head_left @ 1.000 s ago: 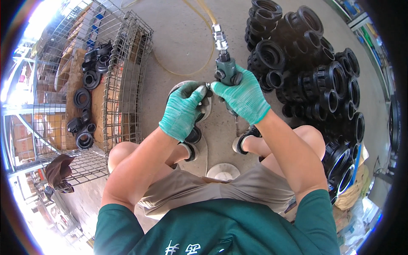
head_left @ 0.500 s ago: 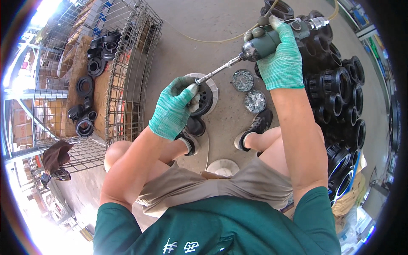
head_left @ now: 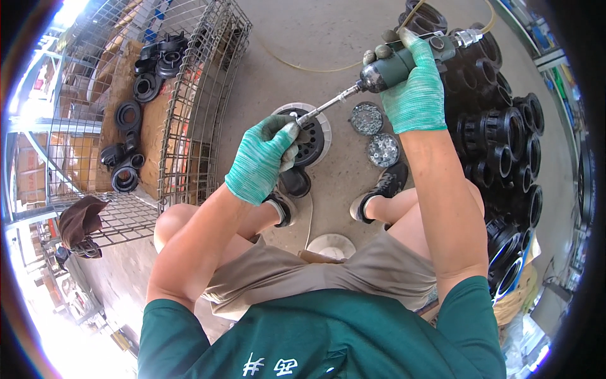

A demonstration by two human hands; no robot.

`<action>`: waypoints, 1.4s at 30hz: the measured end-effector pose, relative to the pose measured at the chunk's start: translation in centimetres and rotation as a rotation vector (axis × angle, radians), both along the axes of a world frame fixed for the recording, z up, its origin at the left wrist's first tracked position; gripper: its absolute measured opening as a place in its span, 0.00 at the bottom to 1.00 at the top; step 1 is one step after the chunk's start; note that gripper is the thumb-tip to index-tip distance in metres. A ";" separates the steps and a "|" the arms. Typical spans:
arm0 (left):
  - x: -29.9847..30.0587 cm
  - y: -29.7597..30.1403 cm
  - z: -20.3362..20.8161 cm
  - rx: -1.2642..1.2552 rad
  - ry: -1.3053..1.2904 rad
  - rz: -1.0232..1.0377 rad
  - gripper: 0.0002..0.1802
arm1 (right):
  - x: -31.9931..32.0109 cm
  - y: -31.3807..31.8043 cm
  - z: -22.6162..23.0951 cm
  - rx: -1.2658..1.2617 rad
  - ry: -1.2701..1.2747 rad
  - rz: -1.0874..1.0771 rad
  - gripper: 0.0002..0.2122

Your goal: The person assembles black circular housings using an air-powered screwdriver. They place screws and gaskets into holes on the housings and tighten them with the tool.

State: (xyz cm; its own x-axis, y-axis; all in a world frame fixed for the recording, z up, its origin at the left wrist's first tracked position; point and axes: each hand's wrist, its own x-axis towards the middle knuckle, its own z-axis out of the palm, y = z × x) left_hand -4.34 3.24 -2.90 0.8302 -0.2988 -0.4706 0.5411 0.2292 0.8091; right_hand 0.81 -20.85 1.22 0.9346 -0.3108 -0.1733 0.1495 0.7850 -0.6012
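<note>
My right hand (head_left: 415,88), in a green-and-grey work glove, is wrapped round the dark green body of an air screwdriver (head_left: 392,71). From the tool a long metal shaft (head_left: 333,102) points down and left. Its tip meets the fingers of my left hand (head_left: 268,151), gloved alike and closed in a pinch. Whether a small fastener sits between those fingers is hidden. Just beyond and below them, a round black plastic part with holes (head_left: 312,144) rests on a white round base (head_left: 324,120). A dark rounded piece (head_left: 295,183) lies beside it, near my left shoe.
Two round tins, one of screws (head_left: 366,118) and one of small metal pieces (head_left: 382,150), stand right of the base. A wire cage (head_left: 201,107) with black fittings (head_left: 128,116) is at left. Black pipe fittings (head_left: 499,132) are stacked at right. An air hose (head_left: 303,68) crosses the floor.
The left hand and shaft tip have shifted slightly relative to the black part, so more of its holes show. Both grips stay the same; the view has moved a little.
</note>
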 end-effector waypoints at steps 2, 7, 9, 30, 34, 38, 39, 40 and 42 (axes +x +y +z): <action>-0.1 0.0 -0.1 0.009 0.006 0.008 0.15 | 0.0 -0.1 -0.2 0.015 0.010 0.004 0.07; 0.5 0.0 -0.4 0.323 -0.250 -0.079 0.19 | 0.3 -0.3 -0.9 -0.056 -0.036 0.075 0.08; 0.9 0.3 -2.2 0.410 -0.357 -0.120 0.18 | -0.3 0.1 -0.7 -0.084 -0.013 0.092 0.08; 1.4 -0.7 -9.1 1.147 -0.702 -0.598 0.15 | -2.3 5.0 -5.9 -0.480 -0.089 0.170 0.12; 1.6 -1.4 -8.6 1.207 -0.649 -0.651 0.15 | -2.6 5.1 -5.8 -0.635 -0.089 0.220 0.13; 1.8 -0.8 -9.2 1.197 -0.705 -0.685 0.14 | -3.2 5.4 -5.6 -0.701 -0.148 0.297 0.14; 1.9 -0.7 -9.3 1.193 -0.708 -0.696 0.15 | -3.4 5.6 -5.5 -0.693 -0.140 0.325 0.14; 1.9 -0.6 -9.4 1.190 -0.710 -0.707 0.15 | -3.6 5.6 -5.4 -0.695 -0.141 0.328 0.14; 2.0 -0.3 -10.0 1.152 -0.735 -0.704 0.14 | -3.8 5.6 -5.2 -0.796 -0.232 0.445 0.14</action>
